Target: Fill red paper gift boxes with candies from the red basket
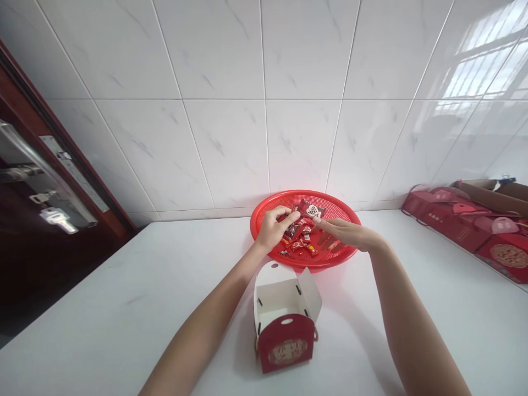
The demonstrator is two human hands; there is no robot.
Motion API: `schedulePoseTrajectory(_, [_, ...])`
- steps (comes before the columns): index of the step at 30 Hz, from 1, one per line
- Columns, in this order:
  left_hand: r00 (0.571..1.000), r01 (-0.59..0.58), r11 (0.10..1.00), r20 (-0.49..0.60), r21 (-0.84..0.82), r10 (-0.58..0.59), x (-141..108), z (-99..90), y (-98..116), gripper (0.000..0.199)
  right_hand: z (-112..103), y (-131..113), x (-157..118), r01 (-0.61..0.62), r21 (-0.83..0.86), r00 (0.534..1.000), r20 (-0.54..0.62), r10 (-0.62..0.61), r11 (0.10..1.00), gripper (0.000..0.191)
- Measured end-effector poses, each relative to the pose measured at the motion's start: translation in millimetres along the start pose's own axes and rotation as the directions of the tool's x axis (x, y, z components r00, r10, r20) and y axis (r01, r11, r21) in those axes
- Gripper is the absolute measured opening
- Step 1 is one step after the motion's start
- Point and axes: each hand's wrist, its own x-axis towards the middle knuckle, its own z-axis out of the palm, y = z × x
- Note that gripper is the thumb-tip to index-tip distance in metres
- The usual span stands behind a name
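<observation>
Left hand: my left hand is closed at the thumb and fingertips on the left end of a dark red, shiny packet with pale lettering.
Right hand: my right hand is open and nearly flat, its fingertips at the packet's lower edge; I cannot tell whether they touch it. My hands are apart, one on either side of the packet.
Packet: it lies between my fingertips, over the back part of a round red plastic basket with a mesh wall.
Sweets: small red, dark and yellow wrapped sweets lie in the basket, below the packet and between my hands.
Gift box: nearer to me, just in front of the basket, an open card box, white inside and dark red with a gold pattern in front, stands upright between my forearms. A white flap leans out on its right.
Table: all of this is on a smooth white tabletop.
Red boxes: well off to my right, a row of red and pink card boxes stands by an open brown carton.
Wall: white tiles with grey veins rise behind the basket.
Door: a dark reddish-brown door is at my far left, with silver keys hanging at its lock.
</observation>
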Motion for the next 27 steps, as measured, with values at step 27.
schedulePoseTrajectory(27, [0.999, 0.021, 0.993, -0.049, 0.120, -0.015, -45, -27.8, -1, 0.029, 45, -17, 9, 0.389, 0.008, 0.913, -0.133, -0.385, 0.921, 0.017])
